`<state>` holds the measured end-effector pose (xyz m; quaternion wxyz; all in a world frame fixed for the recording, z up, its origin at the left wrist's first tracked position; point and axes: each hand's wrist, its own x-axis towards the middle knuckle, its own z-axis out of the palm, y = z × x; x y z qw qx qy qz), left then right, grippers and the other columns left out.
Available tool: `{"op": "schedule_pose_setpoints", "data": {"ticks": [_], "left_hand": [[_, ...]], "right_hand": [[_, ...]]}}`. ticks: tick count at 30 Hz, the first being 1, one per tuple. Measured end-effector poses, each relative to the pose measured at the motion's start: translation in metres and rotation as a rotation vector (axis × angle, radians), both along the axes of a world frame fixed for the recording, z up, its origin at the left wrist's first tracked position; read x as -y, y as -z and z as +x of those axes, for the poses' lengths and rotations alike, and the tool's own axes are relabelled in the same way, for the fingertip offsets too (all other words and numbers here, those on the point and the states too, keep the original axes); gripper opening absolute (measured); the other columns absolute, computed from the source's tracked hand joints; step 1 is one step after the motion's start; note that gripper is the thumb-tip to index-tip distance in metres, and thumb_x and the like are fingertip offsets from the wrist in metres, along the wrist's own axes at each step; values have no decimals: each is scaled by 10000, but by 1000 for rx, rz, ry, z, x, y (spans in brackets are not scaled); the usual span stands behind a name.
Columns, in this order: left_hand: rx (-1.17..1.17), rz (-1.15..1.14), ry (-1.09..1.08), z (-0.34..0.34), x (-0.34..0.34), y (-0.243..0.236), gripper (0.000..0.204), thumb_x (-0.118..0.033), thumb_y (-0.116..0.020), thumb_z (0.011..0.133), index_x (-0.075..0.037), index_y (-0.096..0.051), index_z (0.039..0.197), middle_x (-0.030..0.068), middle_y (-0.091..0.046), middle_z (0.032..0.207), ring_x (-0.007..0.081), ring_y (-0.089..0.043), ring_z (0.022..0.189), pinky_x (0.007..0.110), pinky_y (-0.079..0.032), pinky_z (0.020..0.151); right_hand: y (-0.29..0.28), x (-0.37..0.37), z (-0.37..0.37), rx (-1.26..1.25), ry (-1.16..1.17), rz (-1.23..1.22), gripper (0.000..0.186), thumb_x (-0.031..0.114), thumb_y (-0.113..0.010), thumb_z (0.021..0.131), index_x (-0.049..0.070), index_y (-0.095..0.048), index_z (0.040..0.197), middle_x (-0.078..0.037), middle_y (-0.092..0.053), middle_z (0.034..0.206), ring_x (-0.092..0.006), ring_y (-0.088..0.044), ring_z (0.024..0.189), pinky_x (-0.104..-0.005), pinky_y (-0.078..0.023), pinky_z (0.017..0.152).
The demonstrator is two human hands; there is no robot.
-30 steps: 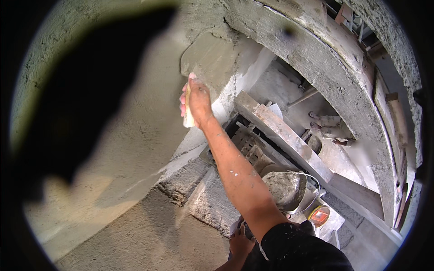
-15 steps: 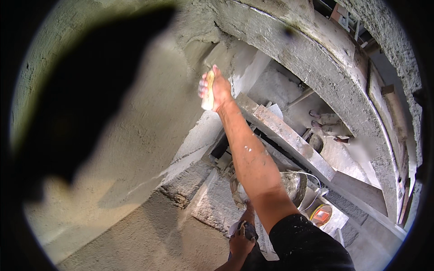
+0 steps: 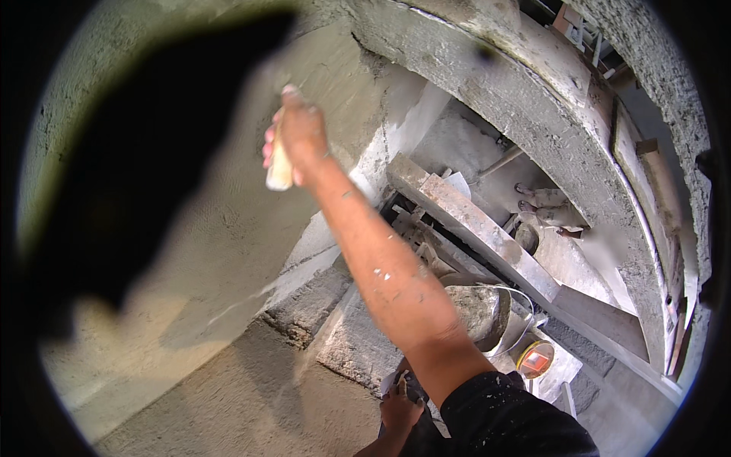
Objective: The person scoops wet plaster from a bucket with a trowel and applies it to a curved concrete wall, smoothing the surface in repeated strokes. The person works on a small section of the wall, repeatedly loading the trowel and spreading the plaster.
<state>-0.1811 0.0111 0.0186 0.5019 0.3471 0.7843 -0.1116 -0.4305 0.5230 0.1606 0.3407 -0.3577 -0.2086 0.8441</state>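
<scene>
The pale handle of a tool lies inside the right hand, its lower end poking out below the palm; the blade is too blurred to make out. That hand is clenched round the handle, thumb uppermost, fingers wrapped on the far side, the arm stretched up and leftward over the grey wall. The left hand is low, near the body; whether it grips anything I cannot tell. Right of the arm are a bucket, a round tub and a long plank, beneath a curved concrete edge.
</scene>
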Motion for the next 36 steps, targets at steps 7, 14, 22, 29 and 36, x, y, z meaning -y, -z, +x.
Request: {"op": "schedule_pose_setpoints", "data": {"ticks": [7, 14, 22, 29, 36], "left_hand": [[-100, -17, 107, 19, -7, -7, 867, -472, -731, 786, -139, -443, 1532, 176, -558, 1370, 385, -605, 1213, 512, -528, 980], [-105, -107, 139, 41, -12, -12, 879, -498, -701, 804, -144, -414, 1555, 186, -528, 1439, 395, -570, 1263, 506, -503, 1033], [-109, -99, 34, 37, -1, -11, 906, -505, -711, 784, -148, -415, 1561, 186, -525, 1457, 395, -546, 1298, 513, -485, 1063], [-112, -61, 25, 38, -2, -11, 891, -485, -720, 787, -140, -423, 1553, 181, -540, 1432, 395, -580, 1251, 512, -513, 1024], [-152, 25, 28, 37, -2, -14, 844, -437, -716, 762, -174, -463, 1523, 193, -560, 1396, 411, -615, 1184, 518, -528, 992]], "right_hand": [[52, 117, 66, 79, -359, 300, 430, 475, -456, 1082, 75, -480, 926, -24, -523, 629, -126, -485, 433, -302, -438, 372], [89, 118, 143, 218, -310, 83, 457, 501, -449, 1085, 77, -554, 952, -17, -541, 631, -113, -497, 433, -290, -447, 372], [43, -18, 110, 586, -235, 335, 458, 452, -536, 1046, -3, -569, 1017, -79, -584, 671, -185, -559, 464, -362, -486, 428], [31, -62, 127, 915, -409, 681, 547, 441, -534, 1034, -80, -652, 915, -150, -662, 701, -251, -672, 549, -437, -550, 585], [27, -71, 129, 1109, -554, 852, 562, 409, -362, 1065, -48, -679, 1149, -203, -738, 903, -346, -724, 971, -439, -470, 1055]]}}
